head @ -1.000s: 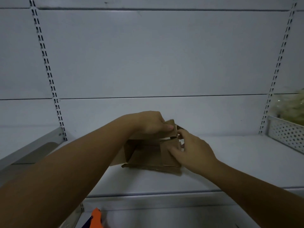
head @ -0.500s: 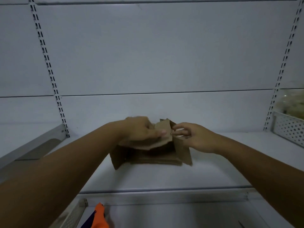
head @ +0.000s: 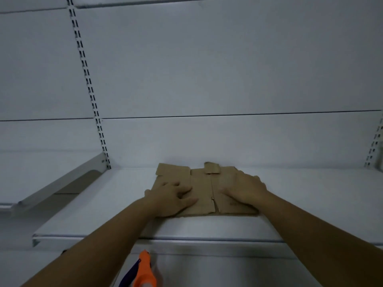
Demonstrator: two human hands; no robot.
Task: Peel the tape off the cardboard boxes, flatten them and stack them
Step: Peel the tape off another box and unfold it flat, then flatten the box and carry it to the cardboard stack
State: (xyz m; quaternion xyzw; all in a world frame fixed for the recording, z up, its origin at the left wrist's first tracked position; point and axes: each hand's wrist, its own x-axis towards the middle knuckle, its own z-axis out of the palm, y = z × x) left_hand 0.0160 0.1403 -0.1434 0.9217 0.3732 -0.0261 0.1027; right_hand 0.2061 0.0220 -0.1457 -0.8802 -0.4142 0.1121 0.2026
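The cardboard box (head: 204,189) lay flattened on the white shelf (head: 103,204). Both the left hand (head: 172,198) and the right hand (head: 245,189) pressed down on it, fingers spread and relaxed, gripping nothing.

flattened box (head: 202,189) on shelf (head: 116,204)

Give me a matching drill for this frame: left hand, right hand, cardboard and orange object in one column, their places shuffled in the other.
1 left hand
2 right hand
3 cardboard
4 orange object

A below the shelf, at the view's bottom edge
B pressing the cardboard's right part
C flat on the shelf
D pressing the cardboard's left part

Pairs: 1-D, 2-B, 3-C, 4-A
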